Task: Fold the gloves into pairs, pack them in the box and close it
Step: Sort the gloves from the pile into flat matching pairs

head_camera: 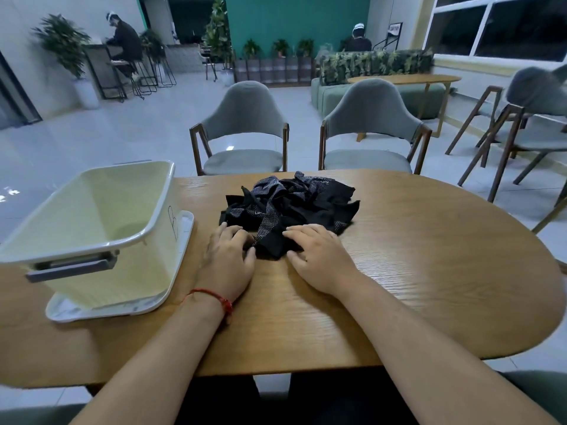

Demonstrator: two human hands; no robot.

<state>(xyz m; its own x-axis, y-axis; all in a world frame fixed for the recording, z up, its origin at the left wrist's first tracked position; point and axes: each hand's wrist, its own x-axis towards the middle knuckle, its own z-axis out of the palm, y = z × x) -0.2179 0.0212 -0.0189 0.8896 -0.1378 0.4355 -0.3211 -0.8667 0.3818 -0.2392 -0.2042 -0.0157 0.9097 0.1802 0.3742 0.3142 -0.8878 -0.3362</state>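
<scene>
A heap of black gloves with white dots (288, 207) lies in the middle of the wooden table (429, 271). My left hand (228, 259) rests palm down at the heap's near left edge, fingertips touching the fabric. My right hand (316, 256) lies palm down at the near right edge, fingers spread on the gloves. Neither hand grips anything. A pale yellow plastic box (101, 228) stands open and empty at the left, sitting on its white lid (184, 237), with a grey handle on its near side.
Two grey padded chairs (245, 133) stand at the table's far side, more chairs at the right. Two people sit far off in the room. The table's near edge runs just in front of my forearms.
</scene>
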